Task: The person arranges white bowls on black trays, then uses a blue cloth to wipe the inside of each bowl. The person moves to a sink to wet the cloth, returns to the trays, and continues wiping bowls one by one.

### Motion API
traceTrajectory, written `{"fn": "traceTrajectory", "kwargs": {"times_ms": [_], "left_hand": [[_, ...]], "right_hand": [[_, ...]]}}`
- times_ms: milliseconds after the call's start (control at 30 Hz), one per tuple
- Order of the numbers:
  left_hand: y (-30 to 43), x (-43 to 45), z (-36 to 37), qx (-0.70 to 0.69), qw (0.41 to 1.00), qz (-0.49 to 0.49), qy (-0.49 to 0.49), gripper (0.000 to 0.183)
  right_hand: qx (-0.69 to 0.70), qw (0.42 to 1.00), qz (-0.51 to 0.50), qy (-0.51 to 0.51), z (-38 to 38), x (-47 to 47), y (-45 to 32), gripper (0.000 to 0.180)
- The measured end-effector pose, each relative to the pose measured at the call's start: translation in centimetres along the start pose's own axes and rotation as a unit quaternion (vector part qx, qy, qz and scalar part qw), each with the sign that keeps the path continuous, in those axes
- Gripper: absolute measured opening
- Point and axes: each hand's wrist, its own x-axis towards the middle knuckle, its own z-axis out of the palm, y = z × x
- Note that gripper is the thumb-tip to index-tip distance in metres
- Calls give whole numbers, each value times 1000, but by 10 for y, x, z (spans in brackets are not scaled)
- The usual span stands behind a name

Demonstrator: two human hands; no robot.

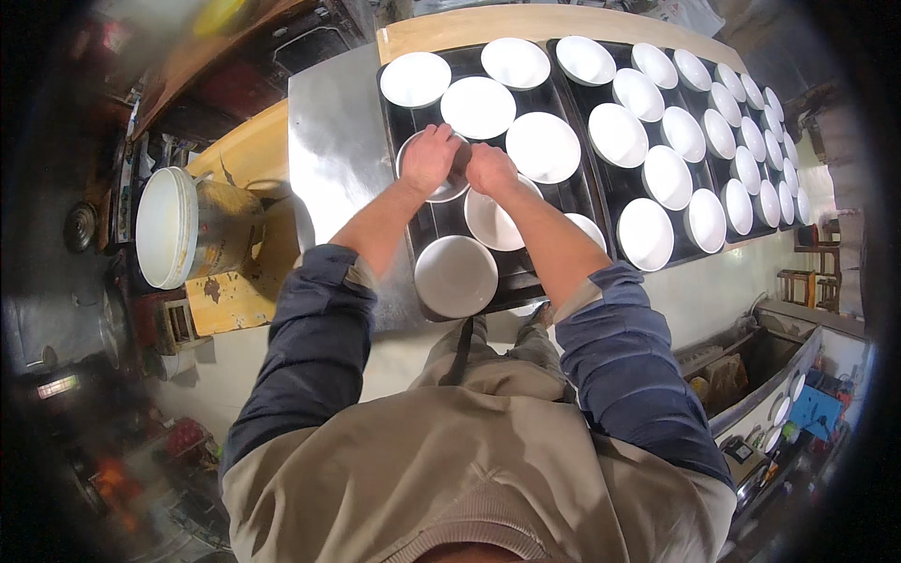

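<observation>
My left hand (pixel 431 158) is over a white bowl (pixel 448 191) near the left edge of a black tray (pixel 438 224), its fingers bent at the rim. Beside it, my right hand (pixel 490 169) has its fingers curled at the same bowl's right side. Something dark shows between the hands; what it is I cannot tell. Another white bowl (pixel 489 218) stands under my right wrist, and a shaded one (pixel 456 276) stands at the tray's near corner. More white bowls (pixel 478 107) stand beyond my hands. Whether my fingers grip anything is hidden.
Further black trays (pixel 619 176) with several white bowls (pixel 667 177) reach away to the right. A metal sheet (pixel 338 155) lies left of the trays. At the far left a large white plastic bucket (pixel 165 229) stands on a worn yellow board (pixel 236 299). A long trough (pixel 760 366) is at lower right.
</observation>
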Motion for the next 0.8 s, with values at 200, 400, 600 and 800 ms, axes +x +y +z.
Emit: {"fn": "traceTrajectory", "kwargs": {"times_ms": [200,400,600,800], "left_hand": [[-4,-8,-27,80,924,-99,-361,25],[15,-5,12,-546,659,-508,-95,21],[-19,-21,12,-29,976,-195,-86,18],[-1,-14,-8,61,943,-68,-320,21]], "right_hand": [[10,999,40,21,4,-12,-16,24],[-10,999,45,2,-5,-9,-12,26],[-5,999,44,-12,-9,-15,-15,25],[27,997,55,54,-6,-21,-25,24]]}}
